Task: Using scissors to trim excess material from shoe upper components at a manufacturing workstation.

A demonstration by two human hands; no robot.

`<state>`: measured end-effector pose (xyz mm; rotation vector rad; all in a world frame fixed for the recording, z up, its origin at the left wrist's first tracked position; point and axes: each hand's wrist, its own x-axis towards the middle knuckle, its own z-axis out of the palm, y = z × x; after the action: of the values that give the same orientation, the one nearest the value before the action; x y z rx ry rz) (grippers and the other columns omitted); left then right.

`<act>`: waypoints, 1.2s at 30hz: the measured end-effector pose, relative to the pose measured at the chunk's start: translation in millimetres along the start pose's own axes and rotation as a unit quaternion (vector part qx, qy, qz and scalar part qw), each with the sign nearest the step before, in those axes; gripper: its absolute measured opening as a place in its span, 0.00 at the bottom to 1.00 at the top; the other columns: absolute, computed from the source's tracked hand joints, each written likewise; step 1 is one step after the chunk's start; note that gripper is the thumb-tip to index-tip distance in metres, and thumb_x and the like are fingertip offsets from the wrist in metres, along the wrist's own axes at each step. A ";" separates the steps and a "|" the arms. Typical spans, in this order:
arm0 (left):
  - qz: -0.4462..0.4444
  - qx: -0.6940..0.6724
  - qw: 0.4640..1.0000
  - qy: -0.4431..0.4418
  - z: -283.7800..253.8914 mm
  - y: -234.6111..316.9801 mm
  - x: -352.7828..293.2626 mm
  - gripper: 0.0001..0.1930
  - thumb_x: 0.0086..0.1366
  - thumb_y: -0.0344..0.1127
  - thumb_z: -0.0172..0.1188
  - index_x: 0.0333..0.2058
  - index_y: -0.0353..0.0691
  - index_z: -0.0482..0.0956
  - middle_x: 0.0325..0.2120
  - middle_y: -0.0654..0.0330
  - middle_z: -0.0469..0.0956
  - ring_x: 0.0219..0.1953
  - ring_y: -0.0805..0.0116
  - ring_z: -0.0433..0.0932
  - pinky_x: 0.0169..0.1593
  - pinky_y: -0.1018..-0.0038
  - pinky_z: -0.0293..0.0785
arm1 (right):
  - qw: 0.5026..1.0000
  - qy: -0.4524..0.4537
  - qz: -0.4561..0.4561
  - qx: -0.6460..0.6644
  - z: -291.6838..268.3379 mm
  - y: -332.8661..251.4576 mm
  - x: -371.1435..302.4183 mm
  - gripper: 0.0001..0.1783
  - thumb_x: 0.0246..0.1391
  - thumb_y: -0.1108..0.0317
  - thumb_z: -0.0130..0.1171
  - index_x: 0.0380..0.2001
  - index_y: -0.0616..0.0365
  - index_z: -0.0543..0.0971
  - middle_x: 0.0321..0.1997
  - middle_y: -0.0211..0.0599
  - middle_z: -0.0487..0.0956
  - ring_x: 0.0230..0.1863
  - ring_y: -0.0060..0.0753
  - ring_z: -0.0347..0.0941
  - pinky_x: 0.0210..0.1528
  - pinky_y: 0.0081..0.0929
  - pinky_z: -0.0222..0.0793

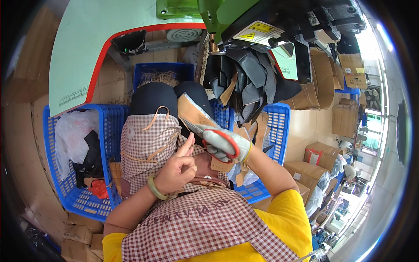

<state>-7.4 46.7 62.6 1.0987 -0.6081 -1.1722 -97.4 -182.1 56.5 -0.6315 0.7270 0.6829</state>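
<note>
Head view: right hand [219,145] grips red-handled scissors [228,136], blades [192,125] beside a tan panel [194,112] over the thighs [153,99]. Whether the left hand [176,171] holds anything, I can't tell — a slip could nick its fingertips [190,139].

Right hand in a firm grip, left hand half unfolded

The gloved right hand [218,140] is closed, fingers curled tight — its wrist roughly in line with the right forearm [271,171], which angles inward from the right. Near it, the bare left hand [176,172] has fingers stretched forward and others bent — the left forearm [128,205] slanting up from the lower left.
</note>
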 end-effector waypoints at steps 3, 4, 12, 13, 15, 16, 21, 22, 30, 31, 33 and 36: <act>-0.002 -0.008 1.000 0.001 -0.4 -0.5 -1.5 0.12 0.59 0.24 0.52 0.17 0.36 0.64 0.67 0.32 0.35 0.71 0.49 0.38 0.69 0.58 0.45 | 0.951 0.063 -0.074 -0.292 14.8 -2.7 -3.3 0.32 0.61 0.53 0.53 0.66 0.45 0.59 0.24 0.30 0.75 0.14 0.19 0.67 0.12 0.18 0.61; -0.003 -0.015 1.000 0.000 -0.5 -0.5 -1.7 0.12 0.59 0.24 0.52 0.17 0.36 0.64 0.67 0.32 0.35 0.71 0.49 0.38 0.69 0.58 0.45 | 0.988 0.031 -0.043 -0.144 12.5 -5.4 -3.6 0.33 0.61 0.55 0.53 0.67 0.45 0.58 0.23 0.27 0.73 0.14 0.17 0.65 0.11 0.17 0.58; -0.001 -0.023 1.000 0.004 -2.0 -1.7 -4.4 0.11 0.59 0.22 0.51 0.18 0.36 0.66 0.68 0.36 0.36 0.71 0.51 0.40 0.69 0.59 0.43 | 0.997 -0.015 -0.018 -0.077 -5.2 -11.0 6.2 0.33 0.61 0.57 0.52 0.67 0.45 0.57 0.24 0.25 0.73 0.14 0.16 0.64 0.11 0.14 0.55; -0.002 -0.028 1.000 0.005 -3.0 -2.1 -5.7 0.10 0.60 0.22 0.49 0.19 0.35 0.67 0.69 0.40 0.37 0.71 0.52 0.41 0.69 0.59 0.42 | 0.992 -0.031 -0.016 -0.124 -6.1 -13.5 5.4 0.33 0.61 0.58 0.51 0.68 0.44 0.55 0.27 0.27 0.76 0.15 0.19 0.67 0.10 0.14 0.55; 0.001 -0.036 0.999 0.018 -3.6 0.1 -8.5 0.10 0.60 0.22 0.49 0.19 0.35 0.68 0.68 0.40 0.38 0.71 0.52 0.43 0.69 0.59 0.43 | 0.986 -0.022 -0.036 -0.163 -1.3 -13.2 4.3 0.33 0.61 0.59 0.51 0.68 0.45 0.56 0.29 0.28 0.76 0.15 0.19 0.67 0.10 0.13 0.55; 0.004 -0.045 0.999 0.029 -4.0 1.6 -10.3 0.09 0.60 0.22 0.49 0.20 0.34 0.68 0.68 0.39 0.40 0.71 0.53 0.44 0.69 0.59 0.44 | 0.976 0.005 -0.049 -0.213 2.9 -12.5 4.0 0.33 0.61 0.60 0.52 0.68 0.45 0.56 0.30 0.28 0.77 0.15 0.18 0.67 0.10 0.12 0.54; -0.015 -0.048 0.996 0.070 -8.8 8.8 -23.4 0.08 0.60 0.21 0.49 0.21 0.32 0.70 0.64 0.40 0.53 0.66 0.56 0.57 0.64 0.63 0.55 | 0.843 0.063 -0.162 -0.508 17.6 -18.4 2.2 0.30 0.60 0.56 0.52 0.64 0.53 0.64 0.34 0.39 0.79 0.28 0.29 0.75 0.32 0.24 0.72; -0.010 -0.036 0.995 0.089 -8.7 12.0 -24.7 0.09 0.60 0.22 0.50 0.21 0.32 0.69 0.61 0.41 0.62 0.62 0.60 0.66 0.60 0.68 0.64 | 0.793 0.076 -0.221 -0.563 9.1 -11.3 6.1 0.30 0.59 0.57 0.52 0.63 0.55 0.64 0.41 0.43 0.78 0.38 0.33 0.75 0.42 0.26 0.70; 0.021 0.154 0.982 0.110 -21.7 48.9 -38.2 0.15 0.59 0.26 0.60 0.14 0.33 0.70 0.22 0.62 0.74 0.21 0.77 0.67 0.25 0.77 0.63 | 0.759 0.279 -0.257 -0.529 60.9 -8.9 -42.2 0.36 0.48 0.58 0.63 0.60 0.57 0.67 0.56 0.46 0.75 0.56 0.37 0.73 0.57 0.29 0.67; 0.067 0.236 0.957 0.154 -26.3 48.6 -37.6 0.17 0.57 0.27 0.61 0.11 0.33 0.68 0.22 0.61 0.72 0.21 0.75 0.67 0.26 0.76 0.63 | 0.689 0.342 -0.365 -0.524 50.8 2.4 -38.9 0.35 0.47 0.64 0.64 0.60 0.59 0.68 0.51 0.44 0.77 0.50 0.32 0.75 0.53 0.26 0.68; 0.115 0.303 0.928 0.186 -31.2 46.0 -38.7 0.14 0.55 0.26 0.63 0.15 0.33 0.68 0.25 0.59 0.71 0.22 0.70 0.67 0.27 0.74 0.63 | 0.685 0.414 -0.440 -0.407 37.4 10.4 -34.8 0.36 0.46 0.69 0.64 0.60 0.59 0.67 0.46 0.41 0.77 0.44 0.27 0.74 0.49 0.23 0.69; 0.083 0.358 0.911 0.186 -28.7 44.7 -43.4 0.07 0.55 0.27 0.62 0.24 0.33 0.72 0.26 0.55 0.72 0.25 0.62 0.70 0.29 0.69 0.66 | 0.628 0.445 -0.442 -0.461 31.5 0.8 -20.6 0.36 0.47 0.70 0.63 0.62 0.61 0.65 0.45 0.42 0.77 0.42 0.29 0.74 0.47 0.23 0.69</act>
<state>21.6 97.4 98.6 1.7995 -0.8357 -0.5547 -97.5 -165.9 90.5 -2.2143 0.7798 -0.3561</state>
